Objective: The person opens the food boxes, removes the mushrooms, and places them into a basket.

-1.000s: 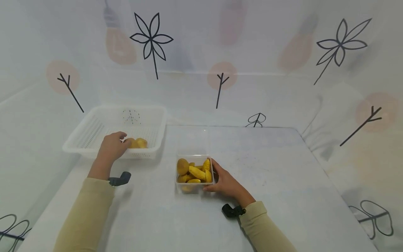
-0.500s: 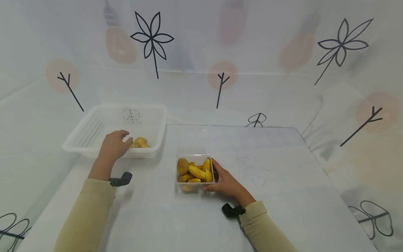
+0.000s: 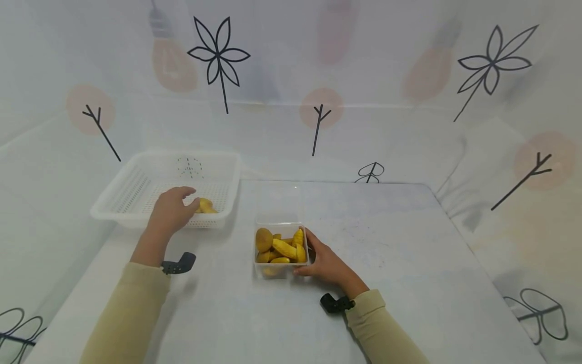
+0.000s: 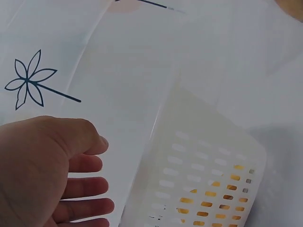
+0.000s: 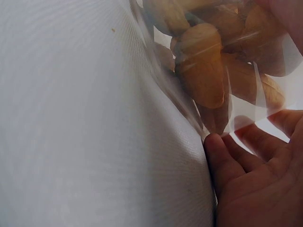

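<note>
A white plastic basket with slotted walls (image 3: 132, 194) stands at the far left of the white table (image 3: 409, 242). In it, near the front right corner, lie smooth yellow rounded pieces (image 3: 207, 205); the left hand (image 3: 172, 211) partly covers them, so at least two are likely but no sure count can be made. Through the slots the left wrist view gives only patches of yellow. That hand reaches over the basket's front rim, thumb and fingers spread apart with nothing between them; whether the thumb touches a piece cannot be told. A tan rounded shape (image 4: 292, 8), cut off by that view's corner, is hard to identify.

Near the middle, a clear plastic box (image 3: 281, 265) sits on the table, filled with yellow pieces: a round brownish-yellow one (image 3: 263, 240) at the left, a long bright one (image 3: 284, 249) across the middle, a ridged one (image 3: 297, 237) at the right, and at least three more, partly buried. A faint clear panel (image 3: 279, 202) behind it is barely visible.

The right hand (image 3: 326, 260) holds the box's right side, thumb at the front corner; its far fingers are mostly hidden. Two containers and two khaki sleeves (image 3: 379, 323) show.
</note>
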Motion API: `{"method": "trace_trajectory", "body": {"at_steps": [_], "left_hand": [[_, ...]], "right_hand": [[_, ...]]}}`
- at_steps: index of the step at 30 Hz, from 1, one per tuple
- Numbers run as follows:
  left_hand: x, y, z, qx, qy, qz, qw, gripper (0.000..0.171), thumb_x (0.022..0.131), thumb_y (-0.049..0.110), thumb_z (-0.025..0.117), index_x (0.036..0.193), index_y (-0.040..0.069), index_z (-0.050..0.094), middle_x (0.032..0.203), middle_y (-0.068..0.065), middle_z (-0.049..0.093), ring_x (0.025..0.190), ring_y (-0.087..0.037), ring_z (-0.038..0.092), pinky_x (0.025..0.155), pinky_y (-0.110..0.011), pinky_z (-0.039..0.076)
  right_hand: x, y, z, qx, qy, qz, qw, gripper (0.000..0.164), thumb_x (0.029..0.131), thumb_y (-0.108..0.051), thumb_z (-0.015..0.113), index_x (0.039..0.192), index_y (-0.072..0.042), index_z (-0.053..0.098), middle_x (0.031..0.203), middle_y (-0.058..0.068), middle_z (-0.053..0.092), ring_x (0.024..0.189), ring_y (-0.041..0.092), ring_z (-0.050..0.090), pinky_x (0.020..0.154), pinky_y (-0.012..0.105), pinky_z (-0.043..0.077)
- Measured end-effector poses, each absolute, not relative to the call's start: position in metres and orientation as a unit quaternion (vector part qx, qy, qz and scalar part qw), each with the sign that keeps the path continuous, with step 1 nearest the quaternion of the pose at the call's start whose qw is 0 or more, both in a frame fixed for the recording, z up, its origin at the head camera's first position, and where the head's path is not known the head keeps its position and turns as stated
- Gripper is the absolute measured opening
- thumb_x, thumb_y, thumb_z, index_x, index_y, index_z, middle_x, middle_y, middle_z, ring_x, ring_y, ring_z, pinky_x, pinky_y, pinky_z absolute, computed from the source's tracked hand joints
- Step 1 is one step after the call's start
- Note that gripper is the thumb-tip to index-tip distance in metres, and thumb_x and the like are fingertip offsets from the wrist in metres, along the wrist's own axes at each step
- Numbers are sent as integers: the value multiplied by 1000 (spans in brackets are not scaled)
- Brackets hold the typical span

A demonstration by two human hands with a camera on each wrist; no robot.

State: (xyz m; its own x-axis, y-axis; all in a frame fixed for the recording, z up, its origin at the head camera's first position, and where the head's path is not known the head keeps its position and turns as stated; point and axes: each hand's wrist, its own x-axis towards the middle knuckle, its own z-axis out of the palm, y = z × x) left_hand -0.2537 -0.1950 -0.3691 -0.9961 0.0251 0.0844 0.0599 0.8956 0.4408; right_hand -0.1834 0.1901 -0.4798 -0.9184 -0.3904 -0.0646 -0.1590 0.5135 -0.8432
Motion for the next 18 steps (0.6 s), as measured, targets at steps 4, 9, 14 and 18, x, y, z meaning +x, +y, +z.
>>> {"method": "trace_trajectory", "body": {"at_steps": [4,9,14,18], "left_hand": [[-248,-188,-364,-29,-972,-230,33,48,96,30,51,136,4,52,143,-23,47,135,-44,39,109,-60,35],[-242,-181,-362,-49,-969,-239,45,47,95,29,51,135,3,53,142,-23,49,134,-43,41,109,-59,35],[-237,-171,-362,-67,-966,-243,57,45,95,27,50,133,4,55,139,-21,52,130,-41,46,106,-58,39],[-233,-163,-360,-80,-963,-248,66,43,95,26,51,131,5,57,138,-20,53,126,-39,50,102,-55,43]], "right_hand": [[-184,190,-481,-161,859,-469,125,117,69,-40,86,156,-31,8,161,-1,22,147,26,26,119,49,24],[-185,190,-482,-161,863,-463,121,117,69,-41,86,156,-33,8,161,-1,24,147,26,28,119,49,25],[-184,190,-482,-159,866,-458,122,117,69,-42,86,156,-33,8,160,-1,24,147,26,28,119,49,25],[-184,190,-481,-157,866,-458,124,117,69,-41,86,156,-33,8,161,-1,24,146,26,29,119,49,25]]}}
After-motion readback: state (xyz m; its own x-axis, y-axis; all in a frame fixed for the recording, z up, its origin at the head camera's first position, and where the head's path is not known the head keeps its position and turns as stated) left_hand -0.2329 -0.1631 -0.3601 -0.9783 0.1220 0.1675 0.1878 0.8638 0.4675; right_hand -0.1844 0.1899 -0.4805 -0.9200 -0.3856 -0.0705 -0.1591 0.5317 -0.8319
